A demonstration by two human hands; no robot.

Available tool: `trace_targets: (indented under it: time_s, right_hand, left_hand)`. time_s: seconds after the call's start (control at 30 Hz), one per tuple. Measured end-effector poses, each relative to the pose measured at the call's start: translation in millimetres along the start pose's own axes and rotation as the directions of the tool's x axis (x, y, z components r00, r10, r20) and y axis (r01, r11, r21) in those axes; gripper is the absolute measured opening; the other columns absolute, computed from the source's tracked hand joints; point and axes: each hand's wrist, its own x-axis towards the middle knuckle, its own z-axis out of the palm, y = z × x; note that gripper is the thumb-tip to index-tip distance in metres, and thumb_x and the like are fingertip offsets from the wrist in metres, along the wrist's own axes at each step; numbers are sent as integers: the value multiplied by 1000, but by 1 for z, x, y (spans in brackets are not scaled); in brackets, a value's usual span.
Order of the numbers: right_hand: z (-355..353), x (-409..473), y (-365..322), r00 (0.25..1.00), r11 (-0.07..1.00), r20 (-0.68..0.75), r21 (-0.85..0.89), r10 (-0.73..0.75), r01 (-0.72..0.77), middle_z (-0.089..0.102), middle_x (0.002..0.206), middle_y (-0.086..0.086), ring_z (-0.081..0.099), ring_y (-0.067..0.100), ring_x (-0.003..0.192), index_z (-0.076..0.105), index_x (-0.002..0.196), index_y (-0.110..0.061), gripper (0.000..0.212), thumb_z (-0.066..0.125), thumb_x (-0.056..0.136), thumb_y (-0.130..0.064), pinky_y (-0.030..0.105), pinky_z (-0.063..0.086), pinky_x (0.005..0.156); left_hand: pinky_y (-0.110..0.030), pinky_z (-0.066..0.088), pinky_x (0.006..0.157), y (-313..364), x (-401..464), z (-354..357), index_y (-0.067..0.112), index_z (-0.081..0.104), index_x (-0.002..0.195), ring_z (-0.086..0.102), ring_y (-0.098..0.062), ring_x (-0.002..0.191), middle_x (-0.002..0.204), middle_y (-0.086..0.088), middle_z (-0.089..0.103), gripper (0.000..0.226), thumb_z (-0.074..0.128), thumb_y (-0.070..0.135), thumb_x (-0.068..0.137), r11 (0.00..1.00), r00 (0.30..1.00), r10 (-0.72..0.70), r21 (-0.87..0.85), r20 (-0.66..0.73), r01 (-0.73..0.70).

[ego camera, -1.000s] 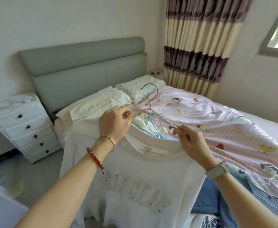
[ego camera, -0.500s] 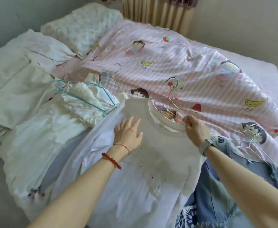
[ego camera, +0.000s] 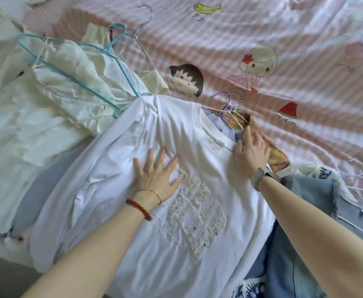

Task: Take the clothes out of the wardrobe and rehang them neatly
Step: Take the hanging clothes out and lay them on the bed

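Now white T-shirt (ego camera: 116,168) under left hand (ego camera: 154,175)

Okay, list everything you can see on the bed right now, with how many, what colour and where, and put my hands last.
white T-shirt: one, white with raised lettering, flat in the centre
cream garment: one, pale cream, crumpled at upper left
blue hanger: one, light blue wire, on the cream garment
purple hanger: one, purple, at the T-shirt's neck
plaid garment: one, yellow-orange plaid, under the right hand
denim garment: one, blue, lower right
duvet: one, pink striped with cartoon prints, across the top
left hand: flat, fingers spread, pressing on the T-shirt's chest
right hand: fingers straight, at the collar's right edge; wears a watch
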Motion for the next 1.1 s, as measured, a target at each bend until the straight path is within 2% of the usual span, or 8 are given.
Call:
trace_targets:
  time_s: [0.17, 0.27, 0.37, 0.57, 0.7, 0.8, 0.93, 1.1]
  right_hand:
    - [-31, -31, -55, 972, 974, -51, -12, -228, 228, 23, 151, 14, 15, 29, 141, 29, 142, -16, 49, 29, 94, -27, 52, 12, 112]
    - [-55, -60, -111, 906, 909, -77, -12, -417, 417, 36, 144, 18, 25, 35, 137, 40, 136, -9, 57, 22, 86, -32, 55, 20, 110]
    - [-80, -100, -180, 822, 822, -21, 10, -570, 570, 31, 148, 11, 17, 28, 141, 35, 139, -13, 54, 22, 90, -32, 51, 12, 113]
    - [-125, -234, -325, 498, 495, -55, 59, -865, 867, 30, 149, 4, 13, 25, 142, 33, 140, -17, 47, 25, 96, -30, 50, 7, 114]
    - [-131, -370, -387, 223, 201, -134, 159, -966, 967, 50, 136, 9, 36, 30, 133, 49, 130, -13, 56, 20, 89, -38, 51, 25, 108]
    - [-128, -479, -410, -33, -110, -265, 281, -964, 953, 66, 112, 8, 58, 31, 108, 62, 112, -7, 45, 31, 87, -28, 46, 48, 90]
    - [-133, -626, -418, -324, -480, -419, 346, -848, 806, 67, 98, 3, 56, 22, 92, 64, 105, -9, 33, 37, 88, -20, 38, 47, 75]
    - [-146, -767, -397, -426, -739, -622, 418, -657, 529, 63, 104, 8, 52, 20, 98, 61, 109, -4, 31, 38, 89, -13, 29, 43, 85]
  left_hand:
    - [-44, 26, 108, -24, -22, -45, 22, 32, 141, 19, -25, 140, 151, -7, 25, 49, 40, 33, 94, 987, 987, 1, -158, -162, -27]
    - [-49, 43, 92, -55, -52, -84, 9, 59, 120, 51, -32, 119, 125, -16, 56, 42, 51, 22, 81, 979, 918, -14, -194, -395, -69]
    - [-54, 46, 84, -105, -100, -123, 11, 64, 112, 59, -34, 108, 114, -15, 63, 42, 58, 20, 71, 990, 867, -96, -137, -489, 32]
    - [-58, 38, 94, -218, -270, -186, 10, 60, 119, 54, -34, 116, 122, -14, 59, 47, 71, 16, 73, 919, 656, -362, -133, -662, 372]
    - [-62, 39, 91, -259, -426, -182, 10, 62, 116, 57, -35, 112, 120, -15, 61, 40, 64, 19, 78, 797, 505, -527, -192, -684, 572]
    - [-58, 43, 88, -268, -544, -159, 9, 65, 111, 60, -32, 108, 116, -14, 63, 44, 40, 27, 79, 681, 415, -645, -236, -642, 693]
    - [-39, 48, 91, -244, -670, -135, 5, 67, 105, 58, -28, 107, 109, -13, 66, 39, 41, 13, 77, 722, 343, -510, -176, -788, 668]
    - [-36, 40, 94, -197, -797, -100, 5, 64, 110, 55, -26, 111, 114, -11, 63, 35, 45, 14, 82, 588, 173, -495, -181, -852, 788]
